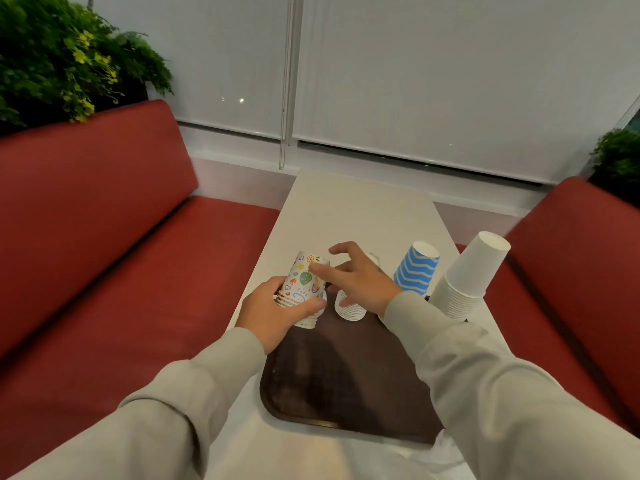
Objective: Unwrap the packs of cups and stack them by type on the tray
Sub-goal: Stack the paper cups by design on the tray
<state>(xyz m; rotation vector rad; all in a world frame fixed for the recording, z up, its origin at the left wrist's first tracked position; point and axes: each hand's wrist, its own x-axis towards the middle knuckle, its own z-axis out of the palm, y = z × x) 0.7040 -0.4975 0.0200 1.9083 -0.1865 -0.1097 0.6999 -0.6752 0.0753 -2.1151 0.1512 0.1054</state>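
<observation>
Red benches (pixel 104 237) flank the white desk (pixel 346 209); blue-striped cups (pixel 417 268) and a tall, leaning white stack (pixel 471 271) stand by the brown tray's (pixel 346 393) far right corner. My left hand (pixel 273 313) grips the printed cups (pixel 304 282), tilted, over the tray's far left corner. My right hand (pixel 356 275) hovers, fingers spread, holding nothing, partly hiding a short ribbed stack (pixel 351 310).

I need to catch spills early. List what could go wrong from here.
1. The left hand holds the stack of doodle-printed paper cups tilted, its grip near the rim end; the outer cups might slide off.
2. The tall stack of plain white paper cups leans by the right sleeve; a brush could topple it.
3. The right hand, fingers spread, hovers above the short white ribbed cup stack on the brown tray and could knock it.
</observation>
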